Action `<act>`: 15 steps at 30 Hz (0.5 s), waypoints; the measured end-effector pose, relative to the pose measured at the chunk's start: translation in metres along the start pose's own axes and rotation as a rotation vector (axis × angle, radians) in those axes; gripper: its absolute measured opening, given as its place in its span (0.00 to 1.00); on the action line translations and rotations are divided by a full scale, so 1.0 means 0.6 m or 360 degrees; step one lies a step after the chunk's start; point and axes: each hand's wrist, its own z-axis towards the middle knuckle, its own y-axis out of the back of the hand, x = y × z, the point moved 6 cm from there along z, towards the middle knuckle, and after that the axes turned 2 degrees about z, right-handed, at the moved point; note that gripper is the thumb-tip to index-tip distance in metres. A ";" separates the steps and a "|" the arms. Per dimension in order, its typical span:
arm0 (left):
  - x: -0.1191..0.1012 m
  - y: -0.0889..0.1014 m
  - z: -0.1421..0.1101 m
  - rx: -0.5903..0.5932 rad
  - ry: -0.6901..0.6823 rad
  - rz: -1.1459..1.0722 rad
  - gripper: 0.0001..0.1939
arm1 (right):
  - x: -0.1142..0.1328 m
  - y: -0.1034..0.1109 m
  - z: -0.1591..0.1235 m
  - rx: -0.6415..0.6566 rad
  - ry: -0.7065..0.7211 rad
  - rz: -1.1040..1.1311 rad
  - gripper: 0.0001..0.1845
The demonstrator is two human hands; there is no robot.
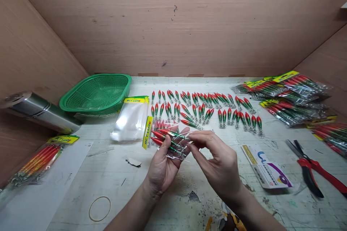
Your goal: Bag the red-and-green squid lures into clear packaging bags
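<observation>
My left hand (162, 168) holds a clear plastic bag (176, 153) with a yellow header, its thumb pressing on the front. Inside lie several red and green fishing lures (159, 135), red tips toward the header. My right hand (217, 157) pinches the bag's other end with thumb and forefinger, near the lures' hooks. Just beyond the hands, loose fishing lures (200, 112) stretch across the table in two rough rows. To their left sits a stack of flat clear bags (131, 119) with yellow headers.
A green plastic basket (94, 92) and a steel flask (43, 112) stand at the left, above a bag of orange lures (40, 160). Filled lure bags (292, 94) pile up at the right. Nearer lie red-handled pliers (309, 166), a printed card (267, 168) and a rubber band (99, 209).
</observation>
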 end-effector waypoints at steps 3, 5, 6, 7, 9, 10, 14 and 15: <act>0.003 0.000 -0.002 -0.0041 0.0021 -0.0034 0.20 | 0.007 -0.007 0.000 0.0037 0.0100 0.0002 0.14; 0.006 0.001 -0.003 -0.0041 0.0022 -0.0019 0.20 | 0.011 -0.008 -0.002 0.0050 0.0119 -0.0005 0.15; 0.006 0.001 -0.003 -0.0039 0.0022 0.0000 0.20 | 0.013 -0.007 -0.002 0.0056 0.0126 0.0002 0.15; 0.005 0.002 -0.004 -0.0046 0.0016 0.0017 0.20 | 0.014 -0.006 -0.001 0.0070 0.0130 0.0021 0.15; -0.003 0.005 -0.003 -0.0089 -0.0014 0.0030 0.19 | 0.010 0.000 0.005 0.0083 0.0107 0.0118 0.14; -0.011 0.006 -0.003 -0.0116 -0.0046 0.0019 0.19 | 0.002 0.006 0.009 0.0033 0.0058 0.0165 0.12; -0.066 0.010 0.000 -0.0199 -0.0301 -0.0099 0.19 | -0.070 -0.002 0.024 0.0035 -0.0463 -0.0091 0.03; -0.079 0.012 0.001 -0.0212 -0.0362 -0.0122 0.20 | -0.091 -0.021 0.022 0.0193 -0.0591 -0.0216 0.01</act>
